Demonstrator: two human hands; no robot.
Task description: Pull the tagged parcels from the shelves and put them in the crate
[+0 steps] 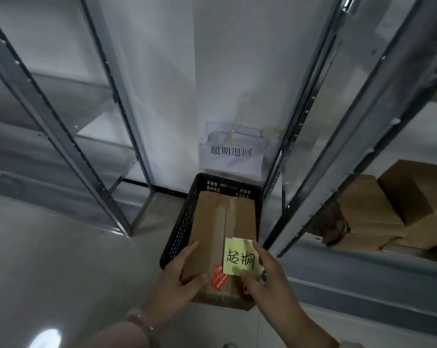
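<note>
Right, I'm seeing the brown taped cardboard parcel (pixel 220 222) sitting with its far end inside the black perforated plastic crate (pixel 177 222) on the grey floor (pixel 61 247), its near end sticking out past the near rim. My left grip (pixel 177 277) is clamping the near left corner. My right grip (pixel 267 275) is clamping the near right one, thumb pressing the yellow handwritten sticky note (pixel 241 257). I'm worrying here: the parcel is nearly filling the crate's width, so it could be wedging on a wall, and that thumb could be peeling the tag.

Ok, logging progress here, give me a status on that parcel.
Holding tagged parcel: left grip, right grip, at its near end. Far end over crate, near end past rim. Nothing seen blocking.
</note>
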